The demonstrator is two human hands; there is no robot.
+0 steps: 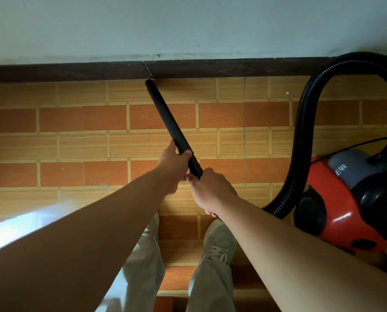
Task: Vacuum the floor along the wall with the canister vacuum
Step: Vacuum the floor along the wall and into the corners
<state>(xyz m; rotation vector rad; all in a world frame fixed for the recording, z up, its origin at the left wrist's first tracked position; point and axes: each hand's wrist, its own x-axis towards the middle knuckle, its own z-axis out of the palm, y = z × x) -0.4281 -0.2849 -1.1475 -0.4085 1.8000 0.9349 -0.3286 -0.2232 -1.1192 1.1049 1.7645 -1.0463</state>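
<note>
A black vacuum wand [165, 113] slants from my hands up and left, its tip at the foot of the dark baseboard [75, 72]. My left hand [173, 164] grips the wand higher up. My right hand [210, 188] grips its lower end just behind the left. A black ribbed hose [300, 131] loops from below my right hand up and over to the red and grey canister vacuum [354, 197] standing on the floor at the right.
The floor [75, 145] is orange and tan brick-pattern tile. A pale wall [188, 25] rises above the baseboard. My feet in light shoes [219, 242] and pale trousers stand below the hands. A thin black cord [345, 147] runs by the canister. A small white speck [287, 93] lies near the wall.
</note>
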